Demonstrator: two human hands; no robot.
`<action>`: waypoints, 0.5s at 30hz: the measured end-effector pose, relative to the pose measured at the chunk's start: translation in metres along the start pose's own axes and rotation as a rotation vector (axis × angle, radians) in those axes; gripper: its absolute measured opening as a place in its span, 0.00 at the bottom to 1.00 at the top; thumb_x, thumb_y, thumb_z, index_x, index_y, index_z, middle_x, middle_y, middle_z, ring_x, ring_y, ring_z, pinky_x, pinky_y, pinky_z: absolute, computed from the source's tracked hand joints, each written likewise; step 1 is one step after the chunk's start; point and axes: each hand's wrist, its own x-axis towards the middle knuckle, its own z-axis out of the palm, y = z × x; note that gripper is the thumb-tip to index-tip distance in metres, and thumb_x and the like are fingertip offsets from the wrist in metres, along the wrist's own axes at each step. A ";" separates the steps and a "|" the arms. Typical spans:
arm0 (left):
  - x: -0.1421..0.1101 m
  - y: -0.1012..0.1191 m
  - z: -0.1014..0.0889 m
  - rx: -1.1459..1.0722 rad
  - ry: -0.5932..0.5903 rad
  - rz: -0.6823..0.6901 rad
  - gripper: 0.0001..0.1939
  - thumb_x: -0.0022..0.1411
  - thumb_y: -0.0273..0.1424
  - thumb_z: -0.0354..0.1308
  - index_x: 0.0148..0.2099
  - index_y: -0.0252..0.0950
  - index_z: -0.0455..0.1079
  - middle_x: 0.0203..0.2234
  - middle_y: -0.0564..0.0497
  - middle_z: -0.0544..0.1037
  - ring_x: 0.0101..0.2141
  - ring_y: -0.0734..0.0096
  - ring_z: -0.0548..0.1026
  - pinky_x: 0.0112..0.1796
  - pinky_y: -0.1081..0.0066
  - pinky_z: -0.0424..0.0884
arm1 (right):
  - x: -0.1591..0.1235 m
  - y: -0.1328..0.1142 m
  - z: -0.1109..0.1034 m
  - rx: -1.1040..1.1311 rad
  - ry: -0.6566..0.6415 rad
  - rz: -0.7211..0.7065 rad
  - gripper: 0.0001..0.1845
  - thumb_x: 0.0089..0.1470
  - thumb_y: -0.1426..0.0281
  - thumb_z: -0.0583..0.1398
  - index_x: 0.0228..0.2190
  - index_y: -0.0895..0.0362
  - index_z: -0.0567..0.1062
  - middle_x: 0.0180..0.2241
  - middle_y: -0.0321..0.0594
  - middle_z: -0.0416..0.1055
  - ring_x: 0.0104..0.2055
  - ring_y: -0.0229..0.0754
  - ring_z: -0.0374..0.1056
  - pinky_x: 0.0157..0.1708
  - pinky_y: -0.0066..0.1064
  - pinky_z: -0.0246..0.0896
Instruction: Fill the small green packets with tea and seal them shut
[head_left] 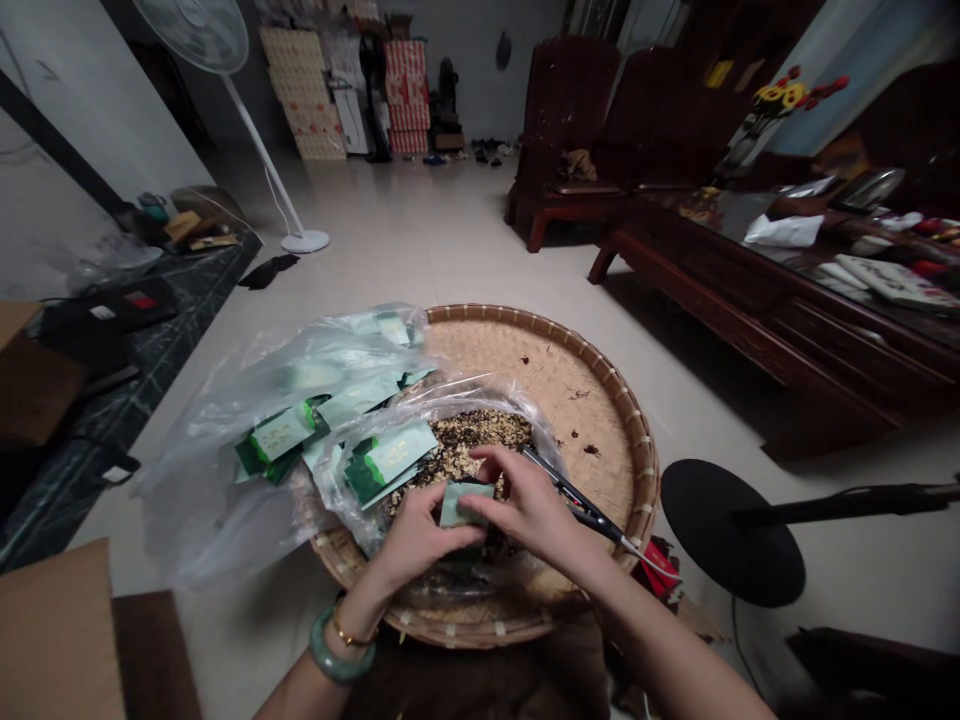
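My left hand [412, 535] is closed on a small pale green packet [454, 506], its thumb along the lower edge. My right hand [536, 505] pinches the same packet from the right, thumb across its face and index finger raised and bent. Below them, an open clear plastic bag [517, 388] holds a loose mix of tan and dark dry bits [484, 432]. More green packets [394, 455] lie at the bag's left edge. Partly under my right forearm rests a slim black clamp-like tool [596, 518] with a white cord. What the held packet contains is hidden.
Everything sits in a round woven bamboo tray [646, 450]. A large clear bag [225, 400] with further packets hangs over its left rim. A round black stand base [720, 530] is at right, a cardboard box [60, 630] at lower left, a dark wooden table [720, 290] beyond.
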 end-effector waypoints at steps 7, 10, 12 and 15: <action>0.004 0.004 -0.002 -0.216 -0.023 -0.016 0.19 0.54 0.45 0.57 0.28 0.31 0.71 0.20 0.54 0.68 0.24 0.73 0.63 0.26 0.74 0.61 | 0.006 0.013 0.004 0.166 -0.012 0.027 0.15 0.53 0.61 0.62 0.22 0.58 0.76 0.23 0.36 0.71 0.27 0.37 0.65 0.27 0.27 0.58; 0.005 0.000 0.000 -0.245 0.019 -0.042 0.24 0.56 0.49 0.54 0.23 0.31 0.69 0.17 0.55 0.65 0.22 0.75 0.61 0.24 0.74 0.58 | 0.009 0.019 0.004 0.216 -0.045 0.086 0.15 0.52 0.60 0.62 0.22 0.58 0.77 0.22 0.35 0.71 0.26 0.36 0.65 0.26 0.26 0.57; 0.006 -0.003 0.004 -0.309 0.041 -0.072 0.24 0.54 0.49 0.56 0.26 0.31 0.71 0.18 0.55 0.68 0.22 0.75 0.63 0.24 0.75 0.60 | 0.011 0.024 0.006 0.233 -0.048 0.137 0.13 0.50 0.61 0.64 0.23 0.58 0.78 0.21 0.35 0.72 0.25 0.35 0.64 0.24 0.26 0.56; 0.006 -0.006 0.012 -0.452 -0.017 -0.141 0.22 0.47 0.45 0.65 0.34 0.30 0.72 0.22 0.53 0.74 0.25 0.72 0.70 0.27 0.74 0.65 | 0.015 0.030 0.011 0.257 -0.053 0.208 0.09 0.47 0.65 0.65 0.23 0.59 0.78 0.22 0.35 0.73 0.25 0.36 0.65 0.24 0.26 0.57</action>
